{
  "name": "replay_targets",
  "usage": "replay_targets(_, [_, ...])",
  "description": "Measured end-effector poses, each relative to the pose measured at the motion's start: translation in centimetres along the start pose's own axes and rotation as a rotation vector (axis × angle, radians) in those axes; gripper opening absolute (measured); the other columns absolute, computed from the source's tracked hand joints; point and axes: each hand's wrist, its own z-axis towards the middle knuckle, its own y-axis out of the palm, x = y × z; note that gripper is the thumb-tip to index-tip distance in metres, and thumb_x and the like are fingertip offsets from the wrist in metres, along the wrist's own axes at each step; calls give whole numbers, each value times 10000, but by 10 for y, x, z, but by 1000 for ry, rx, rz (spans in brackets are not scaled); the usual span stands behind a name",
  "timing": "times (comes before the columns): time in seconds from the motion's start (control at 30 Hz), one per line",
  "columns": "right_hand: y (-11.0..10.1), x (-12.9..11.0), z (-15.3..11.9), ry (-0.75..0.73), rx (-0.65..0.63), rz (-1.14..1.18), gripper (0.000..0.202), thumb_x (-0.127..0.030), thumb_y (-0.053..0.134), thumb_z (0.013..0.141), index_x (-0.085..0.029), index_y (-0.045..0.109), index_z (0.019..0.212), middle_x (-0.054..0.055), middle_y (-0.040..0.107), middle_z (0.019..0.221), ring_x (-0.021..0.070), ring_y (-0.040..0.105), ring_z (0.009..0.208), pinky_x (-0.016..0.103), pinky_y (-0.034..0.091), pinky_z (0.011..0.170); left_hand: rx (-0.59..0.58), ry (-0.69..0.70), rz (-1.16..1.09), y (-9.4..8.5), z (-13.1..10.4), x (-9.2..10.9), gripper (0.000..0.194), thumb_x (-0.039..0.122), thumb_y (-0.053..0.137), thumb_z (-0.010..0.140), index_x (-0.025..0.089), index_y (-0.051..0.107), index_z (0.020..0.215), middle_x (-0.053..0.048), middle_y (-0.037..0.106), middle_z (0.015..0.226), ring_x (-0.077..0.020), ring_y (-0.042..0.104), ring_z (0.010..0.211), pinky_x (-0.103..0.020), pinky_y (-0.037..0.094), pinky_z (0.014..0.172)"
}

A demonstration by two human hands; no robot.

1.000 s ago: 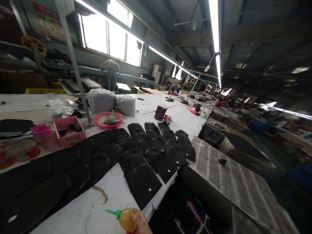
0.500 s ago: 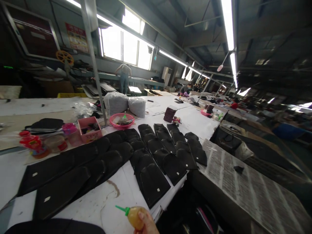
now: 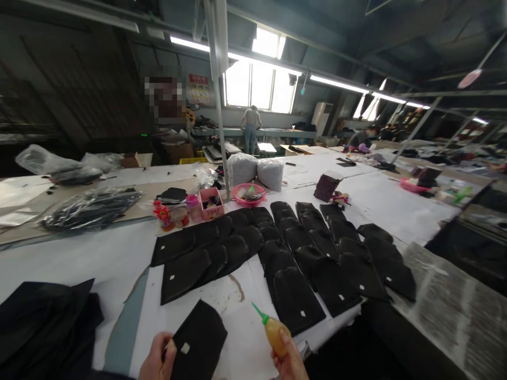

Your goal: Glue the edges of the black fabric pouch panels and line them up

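My right hand [image 3: 288,359] is closed round a squeeze bottle [image 3: 275,336] of amber liquid, its green nozzle pointing up and to the left. In my left hand [image 3: 159,356] the fingers pinch the left edge of a black flat piece [image 3: 202,338] with a small pale tag on it. Bottle and piece are apart, both above the white table near its front edge. Beyond them lie overlapping rows of similar black pieces [image 3: 295,301], several with small white tags.
Dark cloth [image 3: 47,322] lies at the left. Behind the rows stand a red-capped bottle [image 3: 163,215], a pink box [image 3: 212,203] and a pink basin [image 3: 249,196]. A metal post [image 3: 220,116] rises there. A plastic-wrapped surface [image 3: 439,306] is at the right. A person [image 3: 250,129] stands far back.
The view has swung left, so the table's things sit further right. My left hand has come into view holding a black piece. The squeeze bottle stays in my right hand.
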Motion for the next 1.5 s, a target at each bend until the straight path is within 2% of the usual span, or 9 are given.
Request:
replay_targets(0.2, [6, -30, -22, -62, -76, 31, 541, -468, 925, 539, -223, 679, 954, 29, 727, 819, 141, 647, 596, 238, 512, 481, -588, -179, -417, 7, 18, 96, 473, 548, 772, 671, 220, 656, 991, -37, 743, 847, -251, 705, 800, -358, 553, 728])
replay_targets(0.3, [3, -38, -27, -84, -106, 17, 507, -487, 890, 603, -206, 666, 962, 13, 728, 844, 127, 641, 620, 213, 493, 484, -760, -255, -481, 30, 32, 105, 602, 563, 832, 621, 175, 643, 1041, -64, 731, 876, -212, 691, 761, -307, 535, 675])
replay_targets(0.4, [-6, -42, -31, -125, -73, 15, 492, -487, 871, 631, -198, 667, 974, 15, 730, 883, 126, 642, 645, 218, 503, 514, -876, -281, -345, 67, 45, 87, 570, 527, 844, 636, 147, 649, 1014, -64, 725, 834, -168, 647, 682, -260, 477, 603])
replay_targets(0.57, [-19, -42, -34, -146, -39, -35, 521, -473, 877, 632, -190, 656, 1009, 12, 726, 852, 129, 651, 640, 217, 505, 528, -801, -76, 119, 123, 64, 48, 315, 379, 762, 778, 144, 685, 974, -30, 707, 778, -167, 624, 735, -255, 450, 675])
replay_targets(0.73, [-19, -43, -33, -153, -77, -176, 614, -510, 885, 628, -188, 606, 1071, 17, 729, 842, 134, 672, 607, 194, 486, 483, -585, 249, 660, 138, 46, 41, 170, 178, 628, 882, 167, 701, 1035, -124, 679, 1105, -250, 585, 1050, -354, 431, 912])
replay_targets(0.83, [-13, -46, -28, -162, -83, -248, 661, -541, 906, 575, -190, 567, 1022, 14, 720, 840, 146, 687, 616, 204, 510, 497, -524, 333, 702, 143, 18, 45, 235, 194, 604, 909, 156, 671, 1132, -166, 600, 1260, -285, 510, 1193, -406, 396, 1001])
replay_targets(1.0, [8, -53, -7, -287, -67, -516, 704, -521, 911, 542, -190, 551, 1047, 32, 695, 920, 165, 675, 701, 241, 544, 527, -557, 397, 745, 157, -19, 44, 571, 435, 706, 873, 135, 574, 1340, -199, 520, 1409, -341, 429, 1338, -453, 350, 1085])
replay_targets(1.3, [40, -62, 38, -770, -179, -1091, 602, -579, 785, 666, -195, 596, 1090, 61, 666, 1018, 239, 642, 921, 408, 530, 873, -554, 406, 833, 165, -24, 38, 716, 520, 739, 822, 123, 539, 1384, -213, 499, 1460, -356, 404, 1399, -474, 313, 1161])
replay_targets(1.5, [56, -67, 39, -981, -256, -1257, 522, -615, 659, 803, -198, 603, 1111, 93, 649, 1064, 259, 635, 973, 401, 510, 880, -533, 437, 845, 166, -26, 40, 694, 495, 768, 798, 134, 559, 1352, -200, 532, 1415, -359, 430, 1370, -483, 339, 1137])
